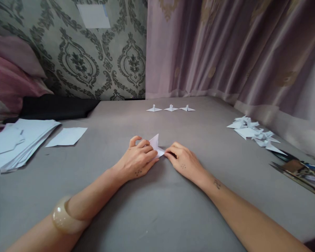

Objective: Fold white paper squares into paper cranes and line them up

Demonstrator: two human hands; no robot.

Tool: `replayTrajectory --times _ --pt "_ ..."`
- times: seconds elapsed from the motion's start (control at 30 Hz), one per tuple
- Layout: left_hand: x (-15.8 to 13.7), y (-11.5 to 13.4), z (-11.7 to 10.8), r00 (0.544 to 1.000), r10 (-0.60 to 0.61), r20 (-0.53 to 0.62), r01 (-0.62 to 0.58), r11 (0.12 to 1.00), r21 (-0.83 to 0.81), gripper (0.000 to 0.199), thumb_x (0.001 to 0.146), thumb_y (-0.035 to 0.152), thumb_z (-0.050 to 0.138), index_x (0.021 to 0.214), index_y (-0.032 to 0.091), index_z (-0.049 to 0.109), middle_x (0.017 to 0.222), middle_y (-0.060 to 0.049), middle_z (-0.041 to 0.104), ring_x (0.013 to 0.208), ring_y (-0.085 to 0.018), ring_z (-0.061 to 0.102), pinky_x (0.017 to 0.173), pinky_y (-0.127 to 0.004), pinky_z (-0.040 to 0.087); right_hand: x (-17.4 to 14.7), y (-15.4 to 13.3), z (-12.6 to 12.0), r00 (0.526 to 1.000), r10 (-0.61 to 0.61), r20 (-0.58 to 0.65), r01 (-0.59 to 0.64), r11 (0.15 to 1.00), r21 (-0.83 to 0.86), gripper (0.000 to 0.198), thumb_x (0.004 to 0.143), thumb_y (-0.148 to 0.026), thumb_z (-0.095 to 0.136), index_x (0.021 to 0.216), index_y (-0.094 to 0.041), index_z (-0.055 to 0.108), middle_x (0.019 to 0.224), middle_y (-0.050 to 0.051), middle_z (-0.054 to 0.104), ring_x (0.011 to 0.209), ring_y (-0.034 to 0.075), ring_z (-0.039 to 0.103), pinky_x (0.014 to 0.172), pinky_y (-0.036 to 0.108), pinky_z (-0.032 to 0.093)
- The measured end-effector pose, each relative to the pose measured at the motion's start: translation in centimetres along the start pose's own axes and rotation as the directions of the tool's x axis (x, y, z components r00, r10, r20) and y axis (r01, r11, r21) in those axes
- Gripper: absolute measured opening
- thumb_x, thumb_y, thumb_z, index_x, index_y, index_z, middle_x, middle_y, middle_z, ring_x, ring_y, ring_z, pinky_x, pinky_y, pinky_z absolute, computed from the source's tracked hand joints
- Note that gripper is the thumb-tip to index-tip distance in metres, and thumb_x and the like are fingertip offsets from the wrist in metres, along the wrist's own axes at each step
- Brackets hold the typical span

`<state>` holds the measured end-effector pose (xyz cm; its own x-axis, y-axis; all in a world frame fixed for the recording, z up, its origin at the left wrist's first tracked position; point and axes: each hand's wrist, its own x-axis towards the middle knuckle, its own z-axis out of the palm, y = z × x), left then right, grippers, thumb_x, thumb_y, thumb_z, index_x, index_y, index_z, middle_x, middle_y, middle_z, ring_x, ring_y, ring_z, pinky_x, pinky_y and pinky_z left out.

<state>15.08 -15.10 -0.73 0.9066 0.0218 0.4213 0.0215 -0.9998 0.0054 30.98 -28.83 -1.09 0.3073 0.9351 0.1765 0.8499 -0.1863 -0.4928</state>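
Observation:
A white folded paper [155, 142] is held between my two hands above the middle of the grey surface. My left hand [140, 155] grips its left side, the fingers covering much of it. With thumb and forefinger, my right hand [183, 159] pinches the paper's pointed right corner. One tip of the paper points upward between the hands. Behind it stand three folded paper cranes in a row: a left crane [154, 109], a middle crane [171, 109] and a right crane [187, 109].
A stack of white paper [39, 131] lies at left, with a single square sheet [67, 136] beside it. On the right are a pile of folded paper pieces [254, 132] and a knife-like tool [296, 178]. Black cloth [57, 106] lies at the back left, near the curtain [194, 52] and wall.

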Motion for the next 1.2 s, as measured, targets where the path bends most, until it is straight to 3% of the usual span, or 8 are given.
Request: replayTrajectory --times 0.3,0.4,0.5,0.6,0.77,0.87,0.97,1.2 --pt "0.3 1.2 0.0 0.985 -0.162 -0.057 0.162 0.987 -0.011 0.030 0.092 0.028 0.043 0.072 0.018 0.064 0.079 -0.004 0.066 0.081 -0.019 0.056 0.091 -0.044 0.029 0.5 -0.1 0.2 0.997 0.082 0.004 -0.082 0.995 0.051 0.022 0.091 -0.030 0.046 0.084 -0.023 0.065 0.090 0.002 0.061 0.073 0.013 0.058 0.068 0.026 0.041" --pt "0.5 1.5 -0.2 0.981 -0.185 -0.061 0.185 0.983 -0.013 0.027 0.091 0.023 0.041 0.078 0.019 0.064 0.071 -0.003 0.064 0.076 -0.017 0.056 0.092 -0.044 0.030 0.5 -0.3 0.1 0.996 0.094 0.011 -0.094 0.995 0.037 0.023 0.092 -0.030 0.044 0.083 -0.023 0.065 0.091 0.002 0.061 0.072 0.013 0.058 0.067 0.025 0.040" --pt "0.5 1.7 -0.1 0.979 -0.197 -0.053 0.198 0.980 0.011 0.029 0.090 0.024 0.043 0.070 0.018 0.062 0.071 -0.003 0.063 0.076 -0.018 0.055 0.090 -0.044 0.031 0.5 -0.5 0.0 0.994 0.109 0.015 -0.109 0.994 0.023 0.023 0.092 -0.031 0.044 0.083 -0.023 0.064 0.092 0.002 0.061 0.071 0.012 0.057 0.066 0.025 0.039" --pt "0.5 2.1 -0.1 0.976 -0.217 0.021 0.215 0.974 0.065 0.028 0.089 0.024 0.044 0.067 0.017 0.060 0.072 -0.005 0.062 0.073 -0.019 0.054 0.085 -0.044 0.034 0.5 -0.5 0.0 0.994 0.109 0.016 -0.109 0.994 0.007 0.023 0.092 -0.031 0.044 0.083 -0.023 0.064 0.091 0.002 0.061 0.071 0.012 0.057 0.065 0.025 0.038" --pt "0.2 3.2 -1.2 0.951 -0.235 0.203 0.194 0.960 0.204 0.020 0.079 0.004 0.040 0.076 0.016 0.057 0.069 -0.005 0.061 0.069 -0.020 0.055 0.087 -0.044 0.034 0.5 -0.4 0.2 0.995 0.102 0.011 -0.102 0.995 -0.003 0.022 0.092 -0.030 0.044 0.084 -0.023 0.064 0.091 0.001 0.060 0.072 0.012 0.055 0.065 0.024 0.037" --pt "0.4 3.5 -1.9 0.926 -0.280 0.255 0.236 0.953 0.189 0.021 0.086 0.013 0.039 0.076 0.017 0.056 0.074 -0.005 0.063 0.070 -0.019 0.057 0.088 -0.043 0.034 0.4 -0.5 0.2 0.994 0.108 0.009 -0.108 0.994 0.000 0.022 0.092 -0.030 0.044 0.084 -0.023 0.063 0.091 0.000 0.060 0.072 0.011 0.055 0.064 0.024 0.036" --pt "0.6 3.3 -2.0 0.905 -0.358 0.231 0.328 0.931 0.158 0.030 0.094 0.026 0.034 0.077 0.017 0.057 0.075 -0.005 0.065 0.071 -0.019 0.060 0.089 -0.043 0.034 0.4 -0.6 0.1 0.994 0.110 0.004 -0.110 0.994 -0.003 0.023 0.092 -0.030 0.043 0.083 -0.023 0.063 0.090 0.000 0.060 0.072 0.011 0.055 0.064 0.024 0.036" --pt "0.6 2.6 -0.6 0.905 -0.408 0.118 0.399 0.912 0.091 0.027 0.094 0.025 0.035 0.082 0.017 0.057 0.074 -0.004 0.068 0.068 -0.018 0.062 0.087 -0.041 0.035 0.3 -0.5 0.3 0.996 0.085 -0.031 -0.087 0.995 -0.046 0.015 0.091 -0.026 0.046 0.083 -0.022 0.058 0.087 0.000 0.059 0.071 0.012 0.054 0.062 0.024 0.035"
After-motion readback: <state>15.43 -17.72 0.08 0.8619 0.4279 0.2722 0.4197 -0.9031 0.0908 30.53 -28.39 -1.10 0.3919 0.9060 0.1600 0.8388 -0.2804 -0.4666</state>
